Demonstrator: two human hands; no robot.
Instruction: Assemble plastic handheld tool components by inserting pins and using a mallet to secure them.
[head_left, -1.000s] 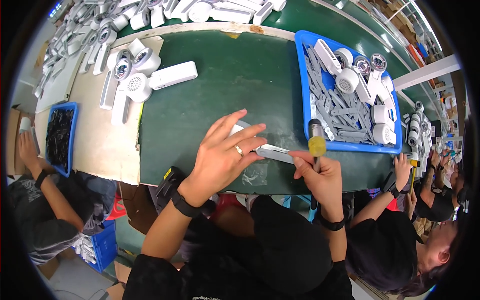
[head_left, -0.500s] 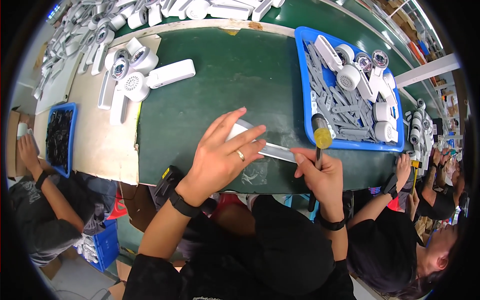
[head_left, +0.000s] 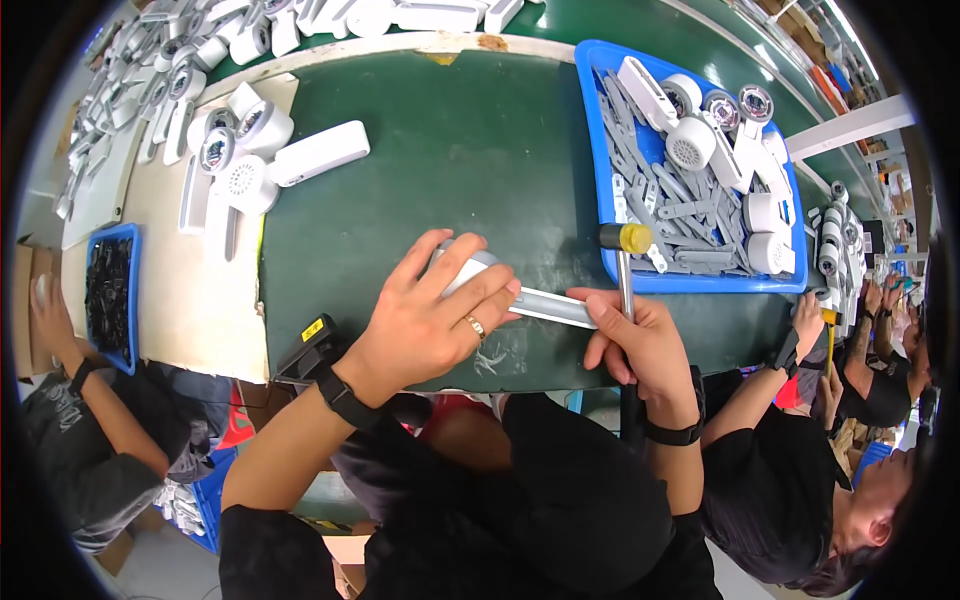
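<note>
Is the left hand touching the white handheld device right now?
Touching: the head view shows the left hand wrapped over the white handheld device, gripping it.

Your handheld unit (head_left: 555,308) is white and grey. Your hammer (head_left: 626,280) shows a yellow-and-black head, silver shaft, black grip. Your bench top (head_left: 450,150) is dark green; tray (head_left: 720,284), blue; strips (head_left: 686,210), grey; wristband (head_left: 345,400), black.
</note>
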